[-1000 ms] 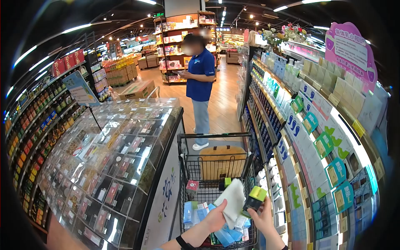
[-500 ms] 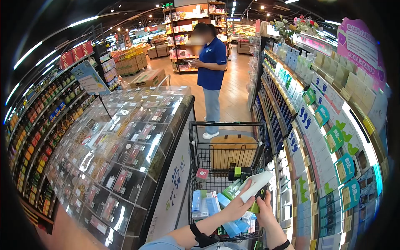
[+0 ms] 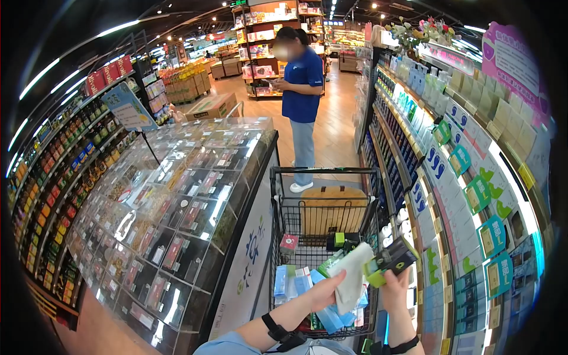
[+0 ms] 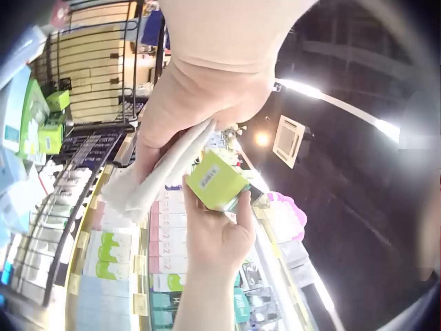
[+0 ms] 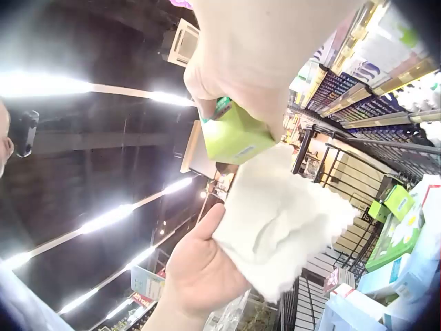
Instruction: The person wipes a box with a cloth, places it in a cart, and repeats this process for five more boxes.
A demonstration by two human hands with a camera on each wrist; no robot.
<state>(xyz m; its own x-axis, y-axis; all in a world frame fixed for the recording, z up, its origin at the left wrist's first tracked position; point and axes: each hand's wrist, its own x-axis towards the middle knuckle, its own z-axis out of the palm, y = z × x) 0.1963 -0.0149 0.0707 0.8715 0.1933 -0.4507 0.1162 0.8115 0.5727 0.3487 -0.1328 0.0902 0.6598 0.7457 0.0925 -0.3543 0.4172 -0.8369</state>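
My left hand (image 3: 324, 292) pinches a folded white cloth (image 3: 354, 278) between thumb and fingers. The cloth hangs over the shopping cart, its loose end spread out in the right wrist view. A black box with a lime-green end (image 3: 395, 259) is gripped in my right hand (image 3: 397, 287), just right of the cloth. In the left wrist view the box's green end (image 4: 215, 181) faces the camera and carries a small barcode label. Below both hands, light-blue and white boxes (image 3: 303, 280) lie in the cart, along with a green pack (image 5: 396, 241).
The wire shopping cart (image 3: 325, 170) stands between a clear-lidded bulk-food bin stand (image 3: 177, 207) on the left and lit product shelves (image 3: 438, 195) on the right. Beyond it stands a person in a blue shirt (image 3: 302, 89). A cardboard carton (image 3: 213, 106) sits farther back.
The box and cloth came together half a second ago and are now a little apart, the box turned with its dark side showing. The cart and shelves shifted right in the head view.
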